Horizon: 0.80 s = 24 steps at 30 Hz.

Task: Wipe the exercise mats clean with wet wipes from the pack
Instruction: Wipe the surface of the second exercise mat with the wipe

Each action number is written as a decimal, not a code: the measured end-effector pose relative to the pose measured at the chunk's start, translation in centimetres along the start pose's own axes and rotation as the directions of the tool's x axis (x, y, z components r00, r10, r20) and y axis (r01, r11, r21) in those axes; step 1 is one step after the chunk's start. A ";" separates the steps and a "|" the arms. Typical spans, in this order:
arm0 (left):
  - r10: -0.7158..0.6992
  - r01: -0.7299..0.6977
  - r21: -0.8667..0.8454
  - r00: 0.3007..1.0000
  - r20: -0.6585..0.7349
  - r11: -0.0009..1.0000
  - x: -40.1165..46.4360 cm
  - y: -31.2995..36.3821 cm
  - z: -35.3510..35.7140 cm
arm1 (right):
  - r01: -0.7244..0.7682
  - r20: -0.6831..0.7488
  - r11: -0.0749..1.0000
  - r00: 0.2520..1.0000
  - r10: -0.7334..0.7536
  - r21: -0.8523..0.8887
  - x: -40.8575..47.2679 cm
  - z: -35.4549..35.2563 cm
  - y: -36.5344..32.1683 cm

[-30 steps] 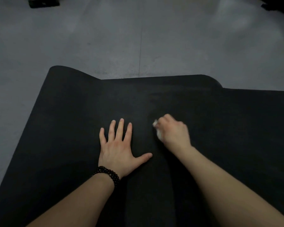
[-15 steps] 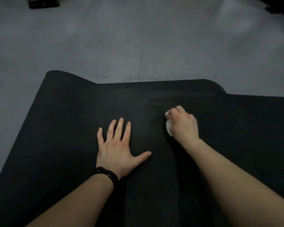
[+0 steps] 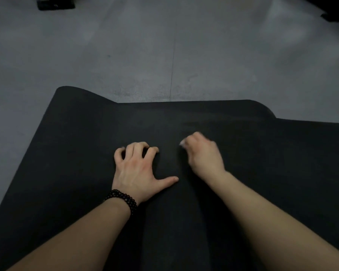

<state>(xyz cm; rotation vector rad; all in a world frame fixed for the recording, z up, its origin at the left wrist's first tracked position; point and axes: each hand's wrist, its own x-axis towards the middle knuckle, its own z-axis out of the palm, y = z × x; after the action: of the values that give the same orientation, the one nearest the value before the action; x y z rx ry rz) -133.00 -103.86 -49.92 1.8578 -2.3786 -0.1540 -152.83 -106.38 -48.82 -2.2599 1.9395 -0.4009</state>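
Black rubbery exercise mat (image 3: 70, 173) lies flat on the grey floor (image 3: 125, 55), filling the lower half of the view; its far-left corner curls up slightly. A second black mat edge (image 3: 311, 137) sits just beside it on the right, set a little nearer to me; can't tell if they overlap or just touch.

My left hand (image 3: 134, 171) rests on the mat near its middle: fingertips (image 3: 155, 150) curled down and digging into the surface, thumb stretched out flat to the right, gripping nothing. Black beaded bracelet (image 3: 123, 199) on that wrist.

My right hand (image 3: 203, 153) is just to the right of it, apart from it, fingers bunched round a small white wet wipe (image 3: 182, 143). Only a sliver of wipe shows at the knuckles; hand is motion-blurred, so can't tell how much wipe touches the mat.

Dark object (image 3: 55, 4) on the floor far upper left, too dim to identify.
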 end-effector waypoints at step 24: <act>-0.240 0.240 0.014 0.962 0.133 0.971 0.9 -0.3 -0.3 | 0.142 0.087 0.989 0.985 -0.146 0.051 3.4 0.8 -3.0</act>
<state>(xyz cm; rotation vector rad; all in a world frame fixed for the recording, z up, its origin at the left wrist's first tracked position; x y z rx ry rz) -132.91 -104.79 -49.61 2.1955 -2.2218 -0.3123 -149.31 -109.31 -48.38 -2.3548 1.7139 -0.3479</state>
